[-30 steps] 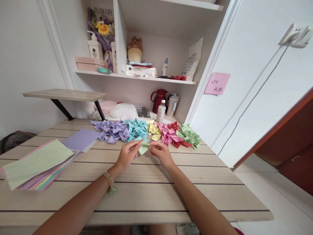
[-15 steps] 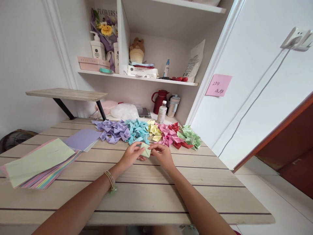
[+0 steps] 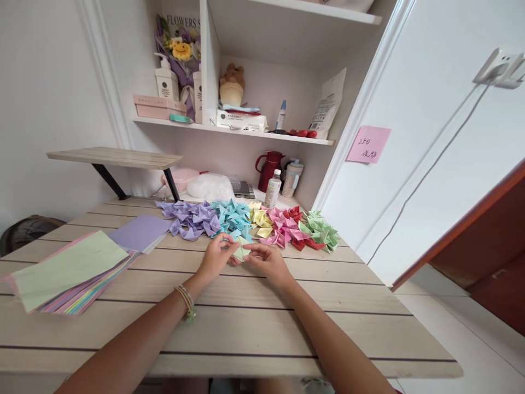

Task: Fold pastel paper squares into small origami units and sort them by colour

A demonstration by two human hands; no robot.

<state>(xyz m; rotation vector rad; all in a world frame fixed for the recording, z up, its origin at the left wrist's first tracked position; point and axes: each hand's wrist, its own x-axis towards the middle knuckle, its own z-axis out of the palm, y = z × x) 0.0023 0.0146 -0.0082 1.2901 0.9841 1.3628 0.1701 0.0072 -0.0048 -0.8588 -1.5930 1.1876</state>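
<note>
My left hand (image 3: 216, 255) and my right hand (image 3: 268, 261) meet over the wooden table (image 3: 246, 323), both pinched on a small pale green folded paper piece (image 3: 241, 249). The fingers of both hands are closed on its edges and press it down close to the tabletop. Just behind the hands runs a row of folded paper pieces sorted by colour: purple (image 3: 191, 218), blue (image 3: 232, 215), yellow (image 3: 259, 218), pink (image 3: 283, 225), red (image 3: 305, 243) and green (image 3: 322, 230).
A stack of coloured paper sheets (image 3: 69, 271) lies at the left, with purple sheets (image 3: 140, 232) beside it. A red jug (image 3: 268, 169), a bottle (image 3: 272, 189) and a cup (image 3: 291, 178) stand at the back below a shelf (image 3: 229, 128). The table's right edge drops to the floor.
The pale green piece has been folded smaller and brought lower toward the table between both hands. The hands have closed in on it.
</note>
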